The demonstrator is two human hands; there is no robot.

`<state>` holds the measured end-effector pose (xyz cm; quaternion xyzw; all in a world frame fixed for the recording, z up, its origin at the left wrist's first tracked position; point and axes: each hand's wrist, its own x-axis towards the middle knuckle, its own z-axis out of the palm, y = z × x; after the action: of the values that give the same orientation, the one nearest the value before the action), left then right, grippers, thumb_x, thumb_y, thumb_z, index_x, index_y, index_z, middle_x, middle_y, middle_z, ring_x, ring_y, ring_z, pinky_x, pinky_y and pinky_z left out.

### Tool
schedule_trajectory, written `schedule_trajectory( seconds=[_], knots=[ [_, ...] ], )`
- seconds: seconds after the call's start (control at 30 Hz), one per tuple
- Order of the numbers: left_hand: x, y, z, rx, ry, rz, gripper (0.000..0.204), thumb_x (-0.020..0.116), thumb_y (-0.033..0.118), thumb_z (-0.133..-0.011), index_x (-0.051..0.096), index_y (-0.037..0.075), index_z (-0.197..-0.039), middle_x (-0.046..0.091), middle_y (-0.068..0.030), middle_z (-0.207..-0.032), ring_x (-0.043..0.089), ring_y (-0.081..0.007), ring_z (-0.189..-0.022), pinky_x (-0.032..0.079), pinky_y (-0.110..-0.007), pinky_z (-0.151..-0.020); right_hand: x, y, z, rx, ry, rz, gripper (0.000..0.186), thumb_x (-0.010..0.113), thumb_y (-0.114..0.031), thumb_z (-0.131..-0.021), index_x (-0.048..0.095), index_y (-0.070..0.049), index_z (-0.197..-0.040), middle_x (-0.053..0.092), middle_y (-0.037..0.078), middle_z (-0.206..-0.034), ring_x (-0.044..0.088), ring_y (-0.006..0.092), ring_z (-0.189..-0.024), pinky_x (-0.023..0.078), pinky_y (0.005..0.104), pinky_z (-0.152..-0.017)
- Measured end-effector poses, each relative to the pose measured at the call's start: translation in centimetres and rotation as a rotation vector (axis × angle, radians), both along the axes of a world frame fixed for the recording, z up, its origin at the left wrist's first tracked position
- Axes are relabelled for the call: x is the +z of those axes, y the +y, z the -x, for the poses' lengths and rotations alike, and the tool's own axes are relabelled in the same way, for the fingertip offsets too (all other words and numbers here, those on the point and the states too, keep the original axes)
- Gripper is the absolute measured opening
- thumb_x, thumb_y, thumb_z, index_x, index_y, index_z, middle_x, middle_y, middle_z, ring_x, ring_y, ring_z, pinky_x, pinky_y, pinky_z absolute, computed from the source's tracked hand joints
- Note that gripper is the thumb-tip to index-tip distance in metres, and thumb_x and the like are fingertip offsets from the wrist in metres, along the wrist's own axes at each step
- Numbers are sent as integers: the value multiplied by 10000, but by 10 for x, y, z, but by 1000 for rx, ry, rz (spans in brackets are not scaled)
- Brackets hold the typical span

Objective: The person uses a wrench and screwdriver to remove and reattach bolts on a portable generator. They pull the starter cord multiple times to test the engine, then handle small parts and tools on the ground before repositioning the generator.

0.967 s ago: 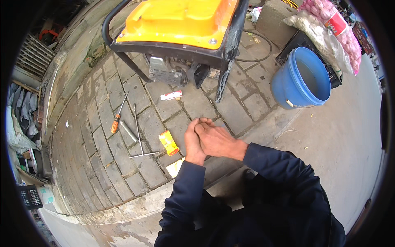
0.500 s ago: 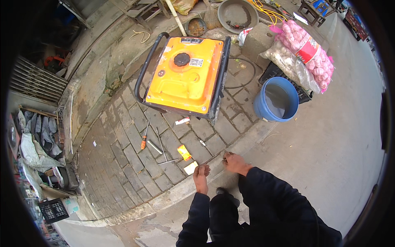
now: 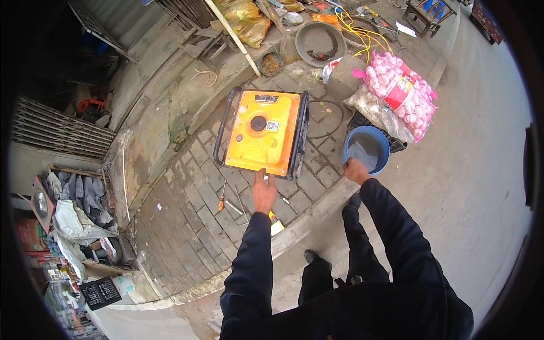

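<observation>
An orange generator (image 3: 246, 153) with a black tubular frame and a round black cap stands on the brick paving ahead of me. My left hand (image 3: 264, 195) reaches to its near edge, fingers stretched out; whether they touch it I cannot tell. At right, my right hand (image 3: 356, 171), fingers curled, overlaps the near side of a blue bucket (image 3: 347, 150) with water in it. Anything inside that hand is hidden. Left of my left hand lie an orange-handled screwdriver (image 3: 221, 202) and a metal tube (image 3: 233, 207). A yellow piece (image 3: 277, 228) lies beside my left wrist.
Pink net sacks of garlic (image 3: 419, 116) rest behind the bucket. A round grey basin (image 3: 321, 34), a small sieve-like pan (image 3: 271, 64) and yellow cord (image 3: 362, 34) lie farther back. A black crate (image 3: 101, 293) and grey sheeting (image 3: 73, 218) are at left.
My hands have moved apart: the left forward to the generator's near edge, the right over to the bucket. The whole view has shifted, and my legs show more.
</observation>
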<state>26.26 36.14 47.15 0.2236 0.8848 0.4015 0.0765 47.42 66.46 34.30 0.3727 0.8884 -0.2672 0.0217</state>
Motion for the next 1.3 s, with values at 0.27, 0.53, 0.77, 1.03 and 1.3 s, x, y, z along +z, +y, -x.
schedule_trajectory(
  seconds=[0.27, 0.53, 0.77, 1.03, 1.3],
  knots=[
    [-55, 209, 150, -190, 182, 274, 526, 568, 215, -994, 451, -63, -1425, 474, -295, -1443, 414, -483, -1365, 364, -519, -1135, 5, 129, 128, -2, 124, 161, 320, 580, -302, -934, 674, 2, -957, 693, 313, -954, 662, 486, -958, 526, 561, -857],
    [-115, 299, 210, -217, 537, 615, 611, 497, 395, -1008, 452, -37, -1437, 402, -250, -1533, 266, -452, -1487, 201, -560, -1220, -18, 218, 254, -119, 157, 315, 357, 542, -307, -950, 702, -20, -1087, 695, 293, -1044, 647, 482, -1032, 505, 539, -926],
    [-101, 310, 215, -225, 440, 677, 611, 537, 362, -969, 468, -50, -1415, 416, -246, -1517, 277, -455, -1481, 213, -559, -1211, -65, 254, 353, -112, 50, 471, 389, 519, -318, -952, 710, -26, -1123, 676, 288, -1128, 622, 469, -1110, 494, 516, -973],
    [-98, 315, 222, -250, 386, 705, 648, 577, 350, -914, 476, -37, -1423, 407, -244, -1527, 258, -484, -1487, 196, -574, -1220, -114, 238, 417, -19, -63, 631, 372, 555, -315, -960, 713, -66, -1187, 687, 228, -1178, 618, 435, -1144, 500, 455, -977],
    [-94, 318, 223, -248, 315, 736, 641, 592, 347, -911, 486, -29, -1420, 404, -241, -1529, 241, -489, -1491, 195, -584, -1221, -130, 216, 444, 99, 37, 742, 359, 507, -210, -934, 734, -75, -1178, 684, 192, -1238, 621, 401, -1162, 498, 431, -1007]
  ],
)
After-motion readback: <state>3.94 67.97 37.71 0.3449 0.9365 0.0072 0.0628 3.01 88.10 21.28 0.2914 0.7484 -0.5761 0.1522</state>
